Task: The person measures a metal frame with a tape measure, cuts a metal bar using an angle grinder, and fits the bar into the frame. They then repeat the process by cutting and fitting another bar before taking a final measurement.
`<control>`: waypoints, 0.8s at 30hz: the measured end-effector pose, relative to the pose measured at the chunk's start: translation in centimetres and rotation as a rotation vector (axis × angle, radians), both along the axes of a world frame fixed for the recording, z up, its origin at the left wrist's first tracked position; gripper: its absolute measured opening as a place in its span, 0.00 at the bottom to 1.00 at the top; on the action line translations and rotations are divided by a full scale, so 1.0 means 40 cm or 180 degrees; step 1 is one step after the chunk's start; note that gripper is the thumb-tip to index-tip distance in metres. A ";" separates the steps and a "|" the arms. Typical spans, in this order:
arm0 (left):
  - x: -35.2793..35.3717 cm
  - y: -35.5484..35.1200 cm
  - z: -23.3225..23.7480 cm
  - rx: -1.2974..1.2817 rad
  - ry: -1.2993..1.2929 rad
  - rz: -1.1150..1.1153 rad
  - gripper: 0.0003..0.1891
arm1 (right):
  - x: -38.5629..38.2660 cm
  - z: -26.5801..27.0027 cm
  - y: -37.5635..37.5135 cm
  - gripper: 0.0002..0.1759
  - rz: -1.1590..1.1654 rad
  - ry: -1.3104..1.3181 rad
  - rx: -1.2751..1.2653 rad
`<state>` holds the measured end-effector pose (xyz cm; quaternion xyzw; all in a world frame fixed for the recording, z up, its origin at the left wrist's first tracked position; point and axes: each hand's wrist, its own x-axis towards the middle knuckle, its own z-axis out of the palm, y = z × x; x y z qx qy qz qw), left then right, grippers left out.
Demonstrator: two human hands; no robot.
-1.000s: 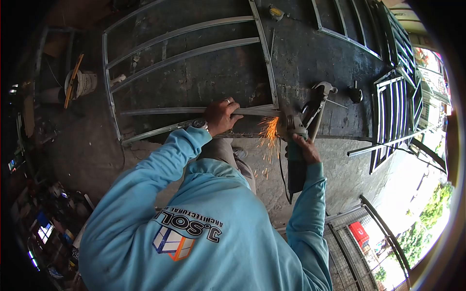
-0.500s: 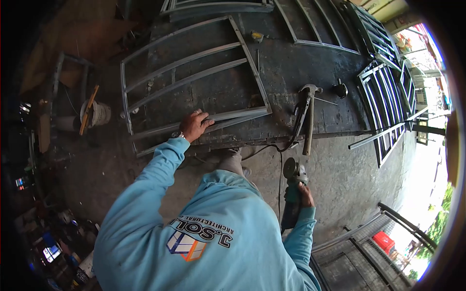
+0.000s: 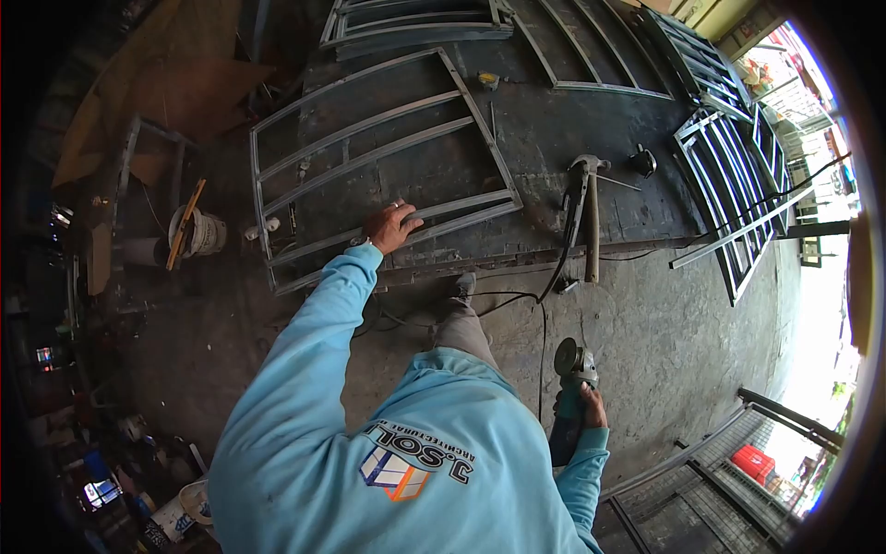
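Observation:
My left hand [image 3: 391, 227] lies over the near bars of a grey metal frame [image 3: 360, 166], its fingers curled round the metal. The frame has several crossbars and rests flat on a dark worktable [image 3: 544, 129], its near side along the table's front edge. Down at my right side, my right hand [image 3: 593, 406] grips the body of a green and black angle grinder [image 3: 573, 397]. The grinder's round disc points up toward the table, apart from it. On the tabletop between the two hands lies a hammer [image 3: 592, 212], its handle sticking out past the edge.
A tape measure [image 3: 488, 80] sits behind the frame. More metal frames [image 3: 729, 185] lean at the table's right end, near a loose bar [image 3: 738, 229]. Black cable [image 3: 542, 319] hangs to the floor. A white bucket [image 3: 205, 233] stands left; a red box [image 3: 753, 463] is lower right.
The grinder in my right hand has dropped lower, farther from the table edge. My left hand stays on the frame's near bars. The whole view has shifted slightly.

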<state>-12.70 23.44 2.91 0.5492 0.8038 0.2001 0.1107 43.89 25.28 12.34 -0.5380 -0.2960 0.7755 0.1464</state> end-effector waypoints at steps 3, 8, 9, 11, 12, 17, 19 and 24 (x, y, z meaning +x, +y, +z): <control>0.014 0.005 0.002 0.0147 0.0075 0.0120 0.23 | 0.023 -0.011 -0.006 0.39 0.0105 -0.0072 -0.0077; 0.034 0.002 0.029 0.0586 -0.0003 0.0155 0.18 | 0.042 -0.038 -0.018 0.34 -0.0039 0.0059 -0.0145; 0.029 -0.002 0.017 0.0698 0.0023 0.0119 0.18 | 0.037 -0.031 -0.011 0.33 -0.0031 0.0111 -0.0216; 0.027 -0.003 -0.001 0.0762 0.0090 0.0126 0.19 | -0.017 -0.029 0.015 0.33 0.0225 0.0144 -0.0251; 0.018 -0.011 -0.009 0.0771 0.0111 0.0263 0.19 | -0.042 -0.021 0.035 0.33 0.0337 0.0114 -0.0223; 0.026 -0.007 -0.031 0.0945 0.0841 0.0023 0.23 | -0.078 0.039 0.026 0.33 0.0387 -0.0094 -0.0090; 0.016 0.000 -0.018 0.1105 0.0842 0.0028 0.23 | -0.082 0.055 0.015 0.33 0.0368 -0.0182 -0.0047; -0.008 0.022 0.053 -0.0240 0.0155 -0.0256 0.25 | -0.067 0.047 -0.002 0.34 0.0337 -0.0367 0.0005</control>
